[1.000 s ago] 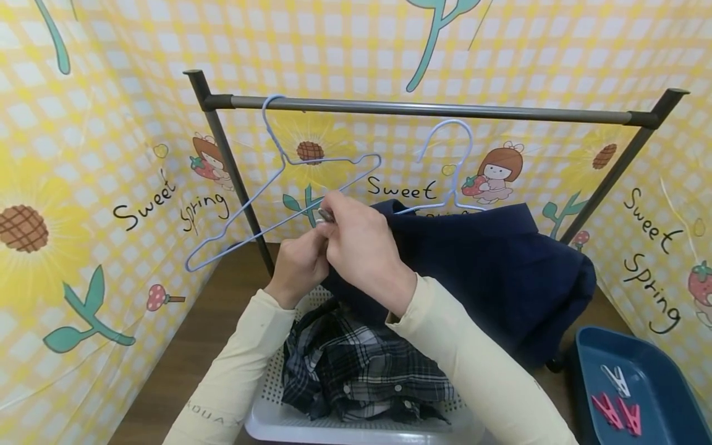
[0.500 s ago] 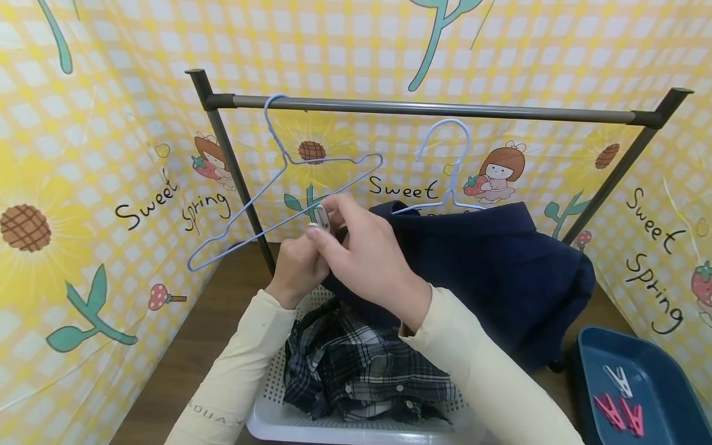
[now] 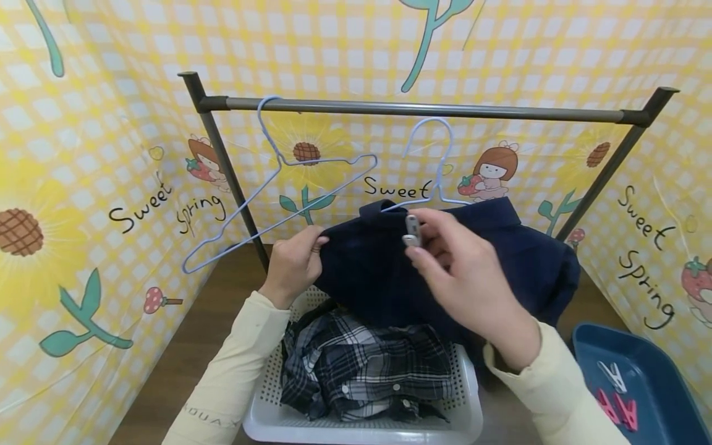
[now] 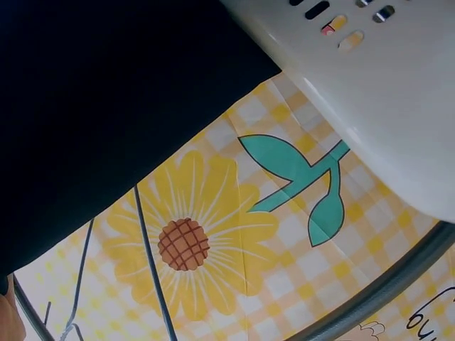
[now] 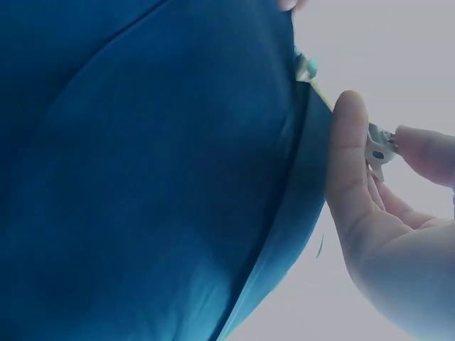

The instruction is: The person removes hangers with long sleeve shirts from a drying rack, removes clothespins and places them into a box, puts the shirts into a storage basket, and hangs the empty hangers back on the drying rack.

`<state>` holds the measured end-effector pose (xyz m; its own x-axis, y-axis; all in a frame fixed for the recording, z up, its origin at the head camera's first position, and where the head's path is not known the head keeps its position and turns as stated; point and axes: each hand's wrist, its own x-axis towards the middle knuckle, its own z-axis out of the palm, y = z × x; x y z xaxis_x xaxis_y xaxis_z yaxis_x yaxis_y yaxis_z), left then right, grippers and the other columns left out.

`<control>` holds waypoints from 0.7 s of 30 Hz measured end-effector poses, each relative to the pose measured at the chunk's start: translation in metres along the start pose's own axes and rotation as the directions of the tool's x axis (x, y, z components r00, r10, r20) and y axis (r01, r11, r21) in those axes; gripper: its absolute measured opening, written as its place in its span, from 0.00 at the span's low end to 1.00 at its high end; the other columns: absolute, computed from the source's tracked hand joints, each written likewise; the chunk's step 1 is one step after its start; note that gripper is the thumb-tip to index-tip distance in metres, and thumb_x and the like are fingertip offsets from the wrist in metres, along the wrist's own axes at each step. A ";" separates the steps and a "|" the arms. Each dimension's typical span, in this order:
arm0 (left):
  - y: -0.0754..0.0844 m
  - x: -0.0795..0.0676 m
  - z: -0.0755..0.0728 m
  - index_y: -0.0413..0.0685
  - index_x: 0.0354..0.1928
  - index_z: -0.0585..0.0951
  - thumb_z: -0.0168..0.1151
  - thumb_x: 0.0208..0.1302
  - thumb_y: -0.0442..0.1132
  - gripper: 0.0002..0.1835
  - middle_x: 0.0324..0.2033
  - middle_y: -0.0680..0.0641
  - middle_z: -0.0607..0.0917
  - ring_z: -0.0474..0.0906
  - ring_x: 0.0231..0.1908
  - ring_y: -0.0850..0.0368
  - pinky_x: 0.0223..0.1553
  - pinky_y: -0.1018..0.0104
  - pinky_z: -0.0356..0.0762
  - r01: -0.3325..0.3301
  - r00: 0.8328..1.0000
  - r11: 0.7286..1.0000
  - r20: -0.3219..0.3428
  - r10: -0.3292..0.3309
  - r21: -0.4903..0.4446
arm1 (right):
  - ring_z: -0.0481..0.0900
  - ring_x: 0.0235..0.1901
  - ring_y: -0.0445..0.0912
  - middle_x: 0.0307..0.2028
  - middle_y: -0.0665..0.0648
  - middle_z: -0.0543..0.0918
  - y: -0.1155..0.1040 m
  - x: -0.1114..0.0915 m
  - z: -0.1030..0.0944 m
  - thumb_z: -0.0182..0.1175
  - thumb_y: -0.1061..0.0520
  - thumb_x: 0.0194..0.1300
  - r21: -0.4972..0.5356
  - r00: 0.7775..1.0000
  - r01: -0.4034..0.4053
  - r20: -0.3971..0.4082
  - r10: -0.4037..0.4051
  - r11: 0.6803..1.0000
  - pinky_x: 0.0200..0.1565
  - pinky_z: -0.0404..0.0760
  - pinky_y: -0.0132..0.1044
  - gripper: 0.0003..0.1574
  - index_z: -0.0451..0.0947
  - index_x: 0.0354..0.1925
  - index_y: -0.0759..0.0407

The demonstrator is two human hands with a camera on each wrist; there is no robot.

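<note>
1. Here's the dark blue garment [image 3: 361, 259], right at the fingers, draped around a pale blue hanger [image 3: 439, 179]; its collar sits just behind the right fingers.
2. Left hand [image 3: 292, 266]: fingers pinching the garment's side edge; right hand [image 3: 467, 272]: thumb and fingers pinching a small grey clip [image 3: 413, 231] before the collar; whether clip touches cloth, I can't tell.
3. The step looks like clip work on a hung garment; the next move, I'd judge, calls for a steady left pinch and a well-aimed clip.
4. Below the fingers, a white basket [image 3: 470, 383] with a plaid shirt [image 3: 372, 364]; low to their right, a blue tray [image 3: 639, 340] with white and pink pegs [image 3: 627, 413].
5. Under it all, a brown wood-look surface [image 3: 214, 309]; beyond the fingers, a dark rack [image 3: 389, 109] with a bare hanger [image 3: 280, 162]; then yellow-checked sheeting [image 3: 345, 43], sunflowers and "Sweet Spring" all round.
</note>
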<state>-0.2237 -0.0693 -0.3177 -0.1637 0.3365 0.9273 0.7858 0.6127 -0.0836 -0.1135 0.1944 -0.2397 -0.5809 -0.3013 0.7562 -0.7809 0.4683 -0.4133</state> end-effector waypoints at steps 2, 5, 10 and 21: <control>-0.001 0.000 0.000 0.39 0.32 0.76 0.46 0.73 0.41 0.15 0.21 0.47 0.76 0.69 0.12 0.55 0.16 0.59 0.72 0.004 1.000 1.000 -0.007 -0.004 0.005 | 0.78 0.29 0.38 0.37 0.52 0.78 0.008 -0.008 -0.010 0.63 0.70 0.58 -0.038 0.999 -0.033 -0.001 0.033 0.999 0.30 0.77 0.28 0.30 0.70 0.59 0.61; -0.002 -0.001 -0.001 0.39 0.32 0.76 0.47 0.73 0.41 0.15 0.21 0.47 0.77 0.70 0.13 0.54 0.16 0.58 0.73 0.006 1.000 1.000 -0.009 -0.006 0.004 | 0.78 0.29 0.39 0.36 0.52 0.78 0.018 -0.022 -0.024 0.64 0.72 0.56 -0.084 0.996 -0.088 -0.018 0.087 0.993 0.32 0.77 0.26 0.34 0.69 0.60 0.60; -0.002 -0.001 -0.002 0.39 0.31 0.76 0.47 0.73 0.41 0.15 0.20 0.47 0.75 0.68 0.12 0.55 0.15 0.59 0.72 0.011 1.000 1.000 -0.003 -0.011 -0.006 | 0.79 0.28 0.39 0.35 0.53 0.78 0.030 -0.045 -0.047 0.65 0.74 0.54 -0.145 0.985 -0.166 -0.064 0.158 0.975 0.31 0.76 0.23 0.38 0.69 0.62 0.59; -0.002 -0.001 -0.003 0.38 0.32 0.76 0.46 0.74 0.41 0.16 0.19 0.47 0.74 0.65 0.11 0.56 0.12 0.62 0.68 0.020 1.000 1.000 -0.014 -0.020 -0.010 | 0.76 0.26 0.26 0.36 0.59 0.79 0.063 -0.102 -0.101 0.61 0.74 0.57 -0.231 0.919 -0.381 -0.198 0.340 0.895 0.27 0.74 0.19 0.36 0.68 0.64 0.62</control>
<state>-0.2234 -0.0736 -0.3176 -0.1712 0.3139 0.9339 0.7884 0.6121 -0.0612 -0.0807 0.3387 -0.2919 -0.7537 0.0469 0.6556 -0.4250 0.7260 -0.5406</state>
